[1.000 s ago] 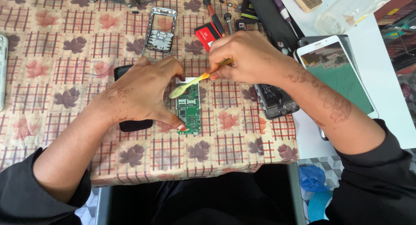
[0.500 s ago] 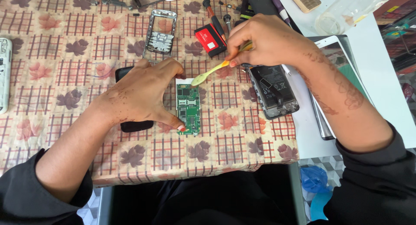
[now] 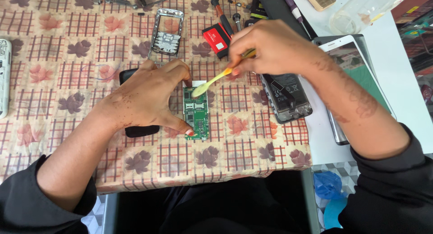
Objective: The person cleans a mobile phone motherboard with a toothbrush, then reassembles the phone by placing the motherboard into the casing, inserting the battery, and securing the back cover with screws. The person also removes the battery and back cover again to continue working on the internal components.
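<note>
Green circuit board pinned flat by left hand, yellow brush pinched in right hand; mid-cleaning, probably calling next for light strokes.

The green rectangular circuit board lies on the patterned tablecloth; behind it the silver phone frame, right probably an opened black phone.
</note>
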